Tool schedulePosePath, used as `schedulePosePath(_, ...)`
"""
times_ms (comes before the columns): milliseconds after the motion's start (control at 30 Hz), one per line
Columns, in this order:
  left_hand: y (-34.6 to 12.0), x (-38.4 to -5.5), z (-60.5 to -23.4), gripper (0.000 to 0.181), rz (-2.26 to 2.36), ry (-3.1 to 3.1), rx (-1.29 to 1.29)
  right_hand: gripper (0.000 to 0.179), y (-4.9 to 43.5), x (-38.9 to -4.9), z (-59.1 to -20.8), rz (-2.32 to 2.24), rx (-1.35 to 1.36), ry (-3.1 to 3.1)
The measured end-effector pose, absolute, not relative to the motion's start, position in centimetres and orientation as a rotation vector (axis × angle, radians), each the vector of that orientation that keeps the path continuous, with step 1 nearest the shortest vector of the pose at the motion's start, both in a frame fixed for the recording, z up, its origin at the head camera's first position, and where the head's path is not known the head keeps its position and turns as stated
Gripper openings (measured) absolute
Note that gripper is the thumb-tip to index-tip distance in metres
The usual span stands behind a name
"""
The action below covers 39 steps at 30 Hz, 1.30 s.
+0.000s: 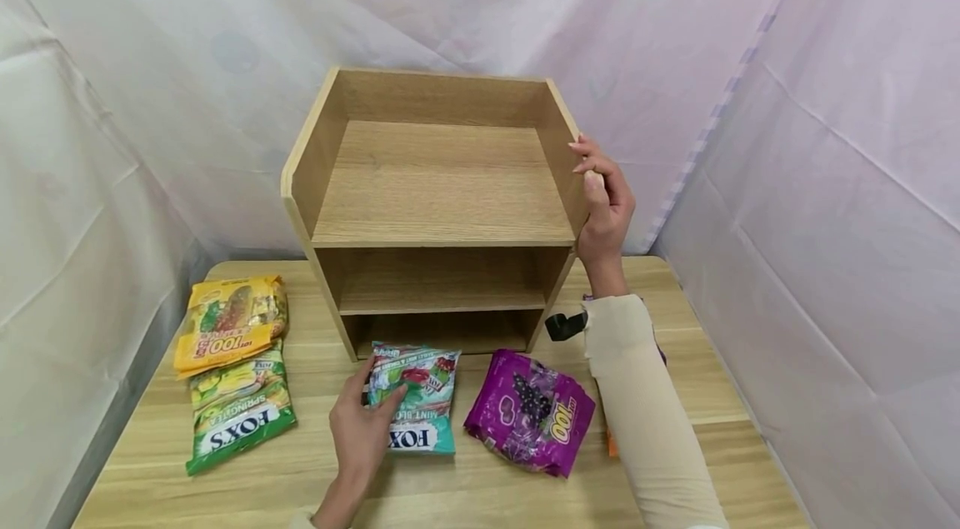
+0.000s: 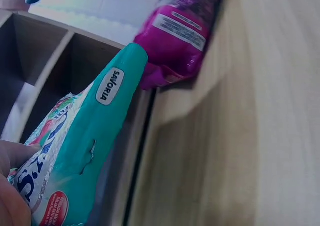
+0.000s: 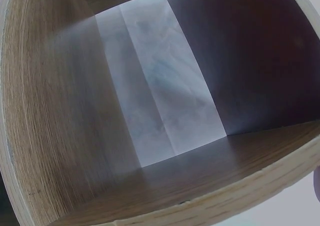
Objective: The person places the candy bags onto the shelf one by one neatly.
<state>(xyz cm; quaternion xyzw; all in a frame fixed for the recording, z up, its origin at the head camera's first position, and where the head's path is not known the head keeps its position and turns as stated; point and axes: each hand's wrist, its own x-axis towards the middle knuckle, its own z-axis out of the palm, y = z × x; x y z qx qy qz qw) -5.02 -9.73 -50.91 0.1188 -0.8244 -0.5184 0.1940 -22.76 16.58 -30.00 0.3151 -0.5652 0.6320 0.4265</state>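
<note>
Teal packet (image 1: pixel 435 396) is being pinched by the left hand (image 1: pixel 362 425); right hand (image 1: pixel 609 212) is gripping the shelf (image 1: pixel 446 187) at right.

Left hand (image 1: pixel 360 426) pinching, right hand (image 1: pixel 607 208) gripping

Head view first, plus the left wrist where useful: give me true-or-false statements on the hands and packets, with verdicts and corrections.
1. The left hand grips the teal packet. True.
2. The right hand holds a packet. False: it is on the side of the wooden shelf unit.
3. The purple packet lies on the table. True.
4. The green packet lies over the yellow packet. False: yellow overlaps green.
5. The teal packet bears the word SAVORIA. True.
</note>
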Motion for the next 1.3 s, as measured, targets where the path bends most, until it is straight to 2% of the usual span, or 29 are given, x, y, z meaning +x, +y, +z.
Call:
schedulePosePath(700, -9.3, -4.6, -44.3, 0.072, -1.389, -2.028, -0.012, 0.027, 16.8, -23.1, -30.0, 1.56, 0.789, -1.409)
schedulePosePath(1100, -8.5, -5.0, -37.3, 0.073, -1.366, -1.776, -0.192, 0.027, 17.0, -23.0, -29.9, 1.557, 0.776, -1.42)
schedulePosePath(1300, -9.0, -6.2, -35.1, 0.072, -1.345, -1.723, -0.255, 0.027, 16.9, -23.1, -30.0, 1.561, 0.784, -1.411)
